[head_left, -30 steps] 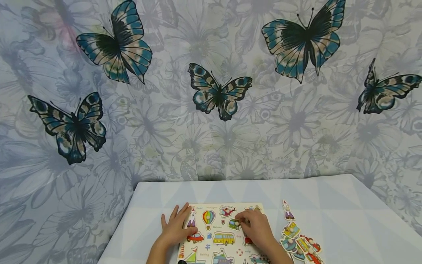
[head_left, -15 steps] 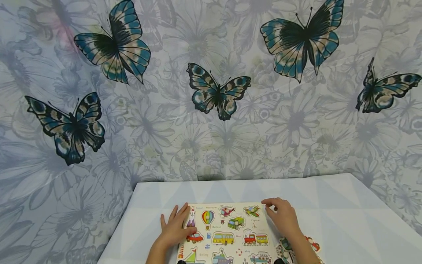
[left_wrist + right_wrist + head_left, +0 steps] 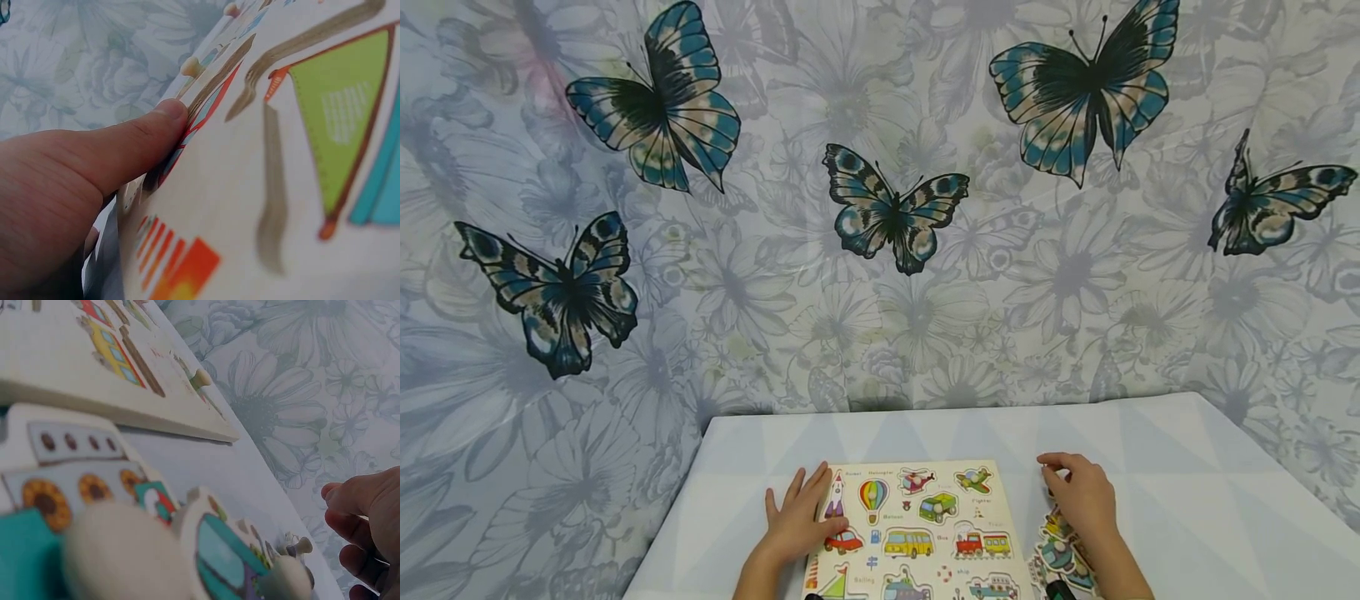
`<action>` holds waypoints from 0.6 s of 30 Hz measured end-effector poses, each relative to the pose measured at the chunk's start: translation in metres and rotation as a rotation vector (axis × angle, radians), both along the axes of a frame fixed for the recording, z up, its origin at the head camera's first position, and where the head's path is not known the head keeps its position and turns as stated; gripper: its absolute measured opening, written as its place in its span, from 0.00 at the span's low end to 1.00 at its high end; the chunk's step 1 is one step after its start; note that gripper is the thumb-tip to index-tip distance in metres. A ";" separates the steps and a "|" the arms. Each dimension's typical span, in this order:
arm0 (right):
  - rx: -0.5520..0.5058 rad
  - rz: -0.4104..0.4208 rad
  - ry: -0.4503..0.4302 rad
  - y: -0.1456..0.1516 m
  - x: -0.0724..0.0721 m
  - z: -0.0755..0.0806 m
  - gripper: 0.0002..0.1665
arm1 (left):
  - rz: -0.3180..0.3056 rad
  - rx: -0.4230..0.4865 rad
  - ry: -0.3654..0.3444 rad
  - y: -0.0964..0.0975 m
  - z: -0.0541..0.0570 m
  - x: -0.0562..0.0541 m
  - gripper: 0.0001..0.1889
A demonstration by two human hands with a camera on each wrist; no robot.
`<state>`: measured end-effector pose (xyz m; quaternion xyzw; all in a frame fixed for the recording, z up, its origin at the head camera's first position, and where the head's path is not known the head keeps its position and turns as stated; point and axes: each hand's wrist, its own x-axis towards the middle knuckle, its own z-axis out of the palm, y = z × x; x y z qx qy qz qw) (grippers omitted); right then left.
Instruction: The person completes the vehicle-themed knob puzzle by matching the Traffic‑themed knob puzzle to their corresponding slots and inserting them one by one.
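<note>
A wooden peg puzzle board printed with vehicles lies on the table. My left hand rests over its left edge, fingers spread and thumb beside the red car picture. In the left wrist view that thumb lies against the board's surface. My right hand hovers right of the board with loosely curled fingers and nothing visible in them. Below it is a heap of loose puzzle pieces; the right wrist view shows a ship piece and a rocket piece with round knobs. A green jeep sits on the board.
The white and pale blue tabletop extends to both sides of the board. Behind it hangs a flower-patterned backdrop with large butterflies. Small wooden knobs stand up from the board.
My right hand has let go of the green jeep and moved right, off the board and over the loose pieces. My left hand has stayed in place.
</note>
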<state>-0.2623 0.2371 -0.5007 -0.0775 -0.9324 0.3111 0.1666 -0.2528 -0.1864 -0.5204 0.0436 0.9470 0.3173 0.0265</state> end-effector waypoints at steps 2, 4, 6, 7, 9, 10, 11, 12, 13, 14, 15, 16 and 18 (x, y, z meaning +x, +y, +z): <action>0.012 -0.008 0.004 0.001 -0.001 -0.002 0.13 | -0.002 0.000 0.002 0.000 -0.001 0.000 0.50; 0.027 -0.016 0.006 0.003 -0.001 -0.004 0.14 | -0.004 0.000 0.004 -0.001 -0.001 -0.001 0.51; 0.043 -0.020 -0.004 0.005 -0.001 -0.005 0.14 | -0.004 0.001 0.008 -0.001 -0.002 -0.001 0.51; 0.048 -0.020 -0.011 0.006 -0.001 -0.005 0.15 | -0.003 0.002 0.009 -0.001 -0.002 -0.001 0.51; 0.058 -0.028 -0.030 0.007 0.000 -0.006 0.16 | -0.001 0.004 0.012 -0.001 -0.003 -0.001 0.51; 0.063 -0.028 -0.042 0.008 0.000 -0.006 0.17 | 0.000 0.003 0.012 -0.001 -0.003 -0.001 0.51; 0.064 -0.030 -0.053 0.008 0.000 -0.006 0.17 | 0.001 0.003 0.012 -0.001 -0.003 -0.001 0.51; 0.067 -0.029 -0.063 0.009 0.000 -0.006 0.18 | 0.002 0.001 0.012 -0.001 -0.003 -0.001 0.51; 0.068 -0.028 -0.074 0.009 0.000 -0.007 0.18 | 0.003 0.000 0.010 -0.001 -0.002 -0.001 0.51; 0.069 -0.027 -0.086 0.010 0.000 -0.007 0.19 | 0.004 -0.002 0.009 -0.001 -0.002 -0.001 0.51; 0.067 -0.023 -0.099 0.010 0.000 -0.007 0.19 | 0.004 -0.004 0.007 -0.001 -0.002 -0.001 0.51; 0.066 -0.020 -0.111 0.010 0.000 -0.008 0.19 | 0.005 -0.006 0.005 -0.001 -0.002 -0.001 0.51; 0.061 -0.015 -0.131 0.011 -0.001 -0.008 0.20 | 0.004 -0.002 0.006 -0.001 -0.001 -0.001 0.51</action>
